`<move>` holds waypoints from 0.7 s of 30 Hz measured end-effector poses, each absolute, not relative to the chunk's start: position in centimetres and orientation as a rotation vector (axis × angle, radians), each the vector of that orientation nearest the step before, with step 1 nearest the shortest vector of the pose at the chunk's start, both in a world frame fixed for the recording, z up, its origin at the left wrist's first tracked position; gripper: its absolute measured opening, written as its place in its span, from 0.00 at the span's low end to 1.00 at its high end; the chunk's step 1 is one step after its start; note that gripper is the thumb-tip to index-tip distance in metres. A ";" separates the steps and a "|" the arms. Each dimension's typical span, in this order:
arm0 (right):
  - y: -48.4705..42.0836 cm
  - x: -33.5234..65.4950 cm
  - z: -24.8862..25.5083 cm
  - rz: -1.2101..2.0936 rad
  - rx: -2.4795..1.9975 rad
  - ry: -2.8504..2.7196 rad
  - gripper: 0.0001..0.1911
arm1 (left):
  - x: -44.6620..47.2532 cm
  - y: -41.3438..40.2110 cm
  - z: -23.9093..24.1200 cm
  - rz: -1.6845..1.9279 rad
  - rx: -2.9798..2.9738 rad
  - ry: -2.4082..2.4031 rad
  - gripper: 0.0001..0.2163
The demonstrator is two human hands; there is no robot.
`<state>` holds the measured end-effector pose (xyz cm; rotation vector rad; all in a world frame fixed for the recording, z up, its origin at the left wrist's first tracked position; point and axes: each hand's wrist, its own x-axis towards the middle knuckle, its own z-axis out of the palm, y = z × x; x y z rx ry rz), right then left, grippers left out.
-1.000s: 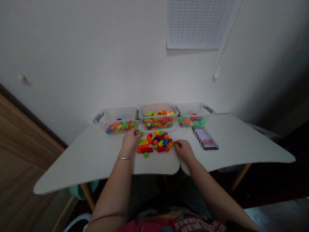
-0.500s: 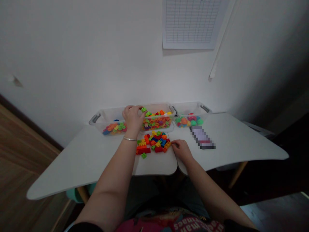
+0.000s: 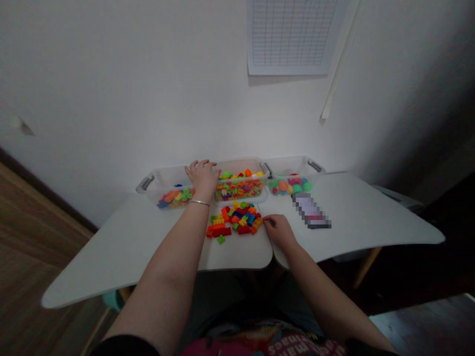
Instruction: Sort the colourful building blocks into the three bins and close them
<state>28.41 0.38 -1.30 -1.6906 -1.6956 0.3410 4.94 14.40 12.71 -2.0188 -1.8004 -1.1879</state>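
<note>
My left hand (image 3: 204, 179) is over the left end of the middle clear plastic bin (image 3: 241, 199), fingers spread and nothing in them. That bin holds many small colourful building blocks (image 3: 241, 187). A loose pile of larger toy building blocks (image 3: 244, 217), red, orange, yellow, green and blue, lies on the white table (image 3: 237, 254) before it. My right hand (image 3: 281, 230) rests at the pile's right edge, thumb and fingers pinched together by an orange-yellow block (image 3: 257, 224); whether anything is between them is hidden. A green block (image 3: 221, 239) lies at the pile's front.
A left clear bin (image 3: 163, 180), partly behind my left hand, holds colourful pieces. Round coloured pieces lie in a right bin (image 3: 293, 165). A blurred-out phone (image 3: 311, 211) is on the right tabletop. A gap (image 3: 273, 252) divides the tabletops. The wall stands behind the bins.
My left hand has let go of the green block over the middle bin, and its fingers have spread. My right hand has stayed by the pile.
</note>
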 end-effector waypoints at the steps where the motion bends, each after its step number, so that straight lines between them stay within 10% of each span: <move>1: 0.4 28.4 -1.3 0.343 -1.691 -1.701 0.13 | 4.9 14.2 12.7 -1.211 -2.023 -1.786 0.14; 21: 0.1 27.1 -1.3 0.232 -1.617 -1.775 0.14 | -1.4 6.3 4.8 -0.876 -2.617 -1.657 0.13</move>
